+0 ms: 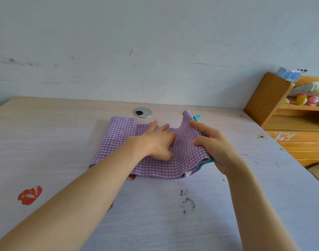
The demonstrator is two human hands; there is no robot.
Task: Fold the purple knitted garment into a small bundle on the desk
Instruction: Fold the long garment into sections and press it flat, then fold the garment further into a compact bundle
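Note:
The purple garment (pixel 117 134), with a dark grid pattern and a teal lining showing at its right edge, lies partly folded in the middle of the pale desk (pixel 155 214). Its left end is doubled over into a flat band. My left hand (pixel 155 142) lies flat on the garment's middle, fingers spread and pointing away from me, pressing the cloth down. My right hand (pixel 211 144) grips the garment's right side and holds that flap raised off the desk, tilted toward the left. A small white label shows at the near right corner.
A round silver cable grommet (pixel 142 112) sits in the desk just behind the garment. Red stickers (pixel 29 195) and dark scuff marks (pixel 187 201) mark the desktop. A wooden shelf (pixel 274 105) with small toys stands at the right. The wall runs along the desk's far edge.

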